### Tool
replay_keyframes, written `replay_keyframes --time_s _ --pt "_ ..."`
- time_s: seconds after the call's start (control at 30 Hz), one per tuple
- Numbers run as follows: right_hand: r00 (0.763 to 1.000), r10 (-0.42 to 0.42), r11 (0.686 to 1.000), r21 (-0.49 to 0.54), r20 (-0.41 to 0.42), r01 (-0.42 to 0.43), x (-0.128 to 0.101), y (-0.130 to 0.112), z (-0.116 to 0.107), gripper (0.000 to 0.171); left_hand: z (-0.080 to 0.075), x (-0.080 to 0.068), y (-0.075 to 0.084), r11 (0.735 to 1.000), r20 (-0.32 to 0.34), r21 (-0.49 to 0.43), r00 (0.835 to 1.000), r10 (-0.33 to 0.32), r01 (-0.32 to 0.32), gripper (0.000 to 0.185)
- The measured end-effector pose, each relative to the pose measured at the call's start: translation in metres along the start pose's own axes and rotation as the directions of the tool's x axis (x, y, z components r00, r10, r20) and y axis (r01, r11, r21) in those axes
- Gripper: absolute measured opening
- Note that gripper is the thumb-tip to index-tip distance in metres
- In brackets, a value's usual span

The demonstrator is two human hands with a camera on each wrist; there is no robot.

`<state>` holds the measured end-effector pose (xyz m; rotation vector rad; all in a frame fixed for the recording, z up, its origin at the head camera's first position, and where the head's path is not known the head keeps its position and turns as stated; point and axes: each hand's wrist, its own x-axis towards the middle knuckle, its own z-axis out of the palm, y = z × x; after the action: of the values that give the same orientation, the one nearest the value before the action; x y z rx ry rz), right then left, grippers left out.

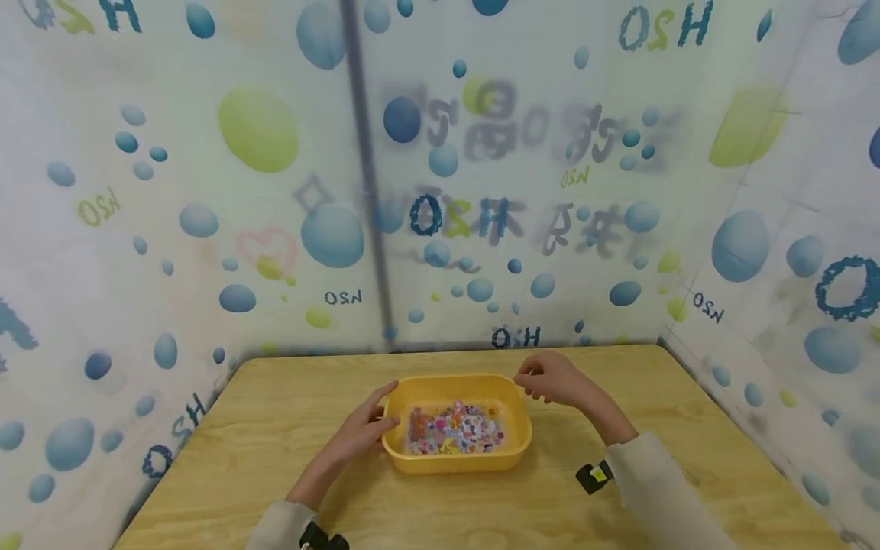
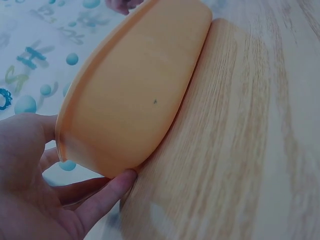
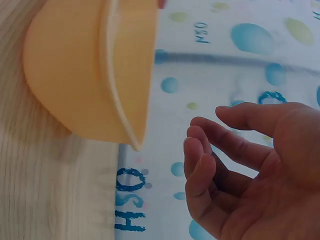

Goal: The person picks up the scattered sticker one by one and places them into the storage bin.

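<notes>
A yellow plastic basin (image 1: pixel 457 463) stands on the wooden table, with a layer of small colourful pieces (image 1: pixel 455 429) inside it. My left hand (image 1: pixel 360 428) holds the basin's left end, thumb over the rim and fingers along the outside wall. In the left wrist view a fingertip (image 2: pixel 127 176) lies low on the wall, close to the tabletop. Beside the basin's right back corner is my right hand (image 1: pixel 555 380), its fingers loosely bent with nothing between them. The right wrist view shows a gap between those fingers (image 3: pixel 200 170) and the basin's rim (image 3: pixel 132 140).
The wooden table (image 1: pixel 289 405) reaches back to a pale curtain (image 1: pixel 440 305) printed with blue and green dots and lettering. More of this printed sheet hangs at both sides. Black devices (image 1: pixel 593 478) are strapped at both wrists.
</notes>
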<state>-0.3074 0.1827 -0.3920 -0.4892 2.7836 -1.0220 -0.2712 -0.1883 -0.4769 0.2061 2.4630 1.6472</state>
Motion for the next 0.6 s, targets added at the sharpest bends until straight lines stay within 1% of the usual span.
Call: replay_keyframes --time_s 0.13,0.27,0.4,0.5,0.6 --pt "0.998 0.008 0.998 0.058 -0.066 -0.005 -0.017 0.008 -0.002 0.022 0.004 -0.001 0.001 1.000 0.009 -0.001 1.000 0.001 -0.001 0.063" --pt "0.995 -0.006 0.995 0.098 -0.098 0.016 -0.027 0.014 -0.005 0.020 0.004 -0.002 0.004 1.000 0.007 -0.002 1.000 -0.002 0.002 0.063" --pt "0.996 -0.013 0.994 0.110 -0.093 0.023 -0.031 0.021 -0.006 0.020 0.001 -0.003 0.005 1.000 0.017 -0.004 1.000 -0.001 0.001 0.063" --pt "0.997 -0.009 0.995 0.096 -0.081 0.016 -0.034 0.026 -0.009 0.020 -0.002 -0.003 0.004 1.000 0.033 -0.022 0.999 0.003 -0.002 0.063" --pt "0.997 -0.004 0.997 0.080 -0.079 0.010 -0.038 0.031 -0.014 0.020 -0.006 -0.002 0.004 0.999 0.033 -0.029 0.999 0.016 -0.015 0.065"
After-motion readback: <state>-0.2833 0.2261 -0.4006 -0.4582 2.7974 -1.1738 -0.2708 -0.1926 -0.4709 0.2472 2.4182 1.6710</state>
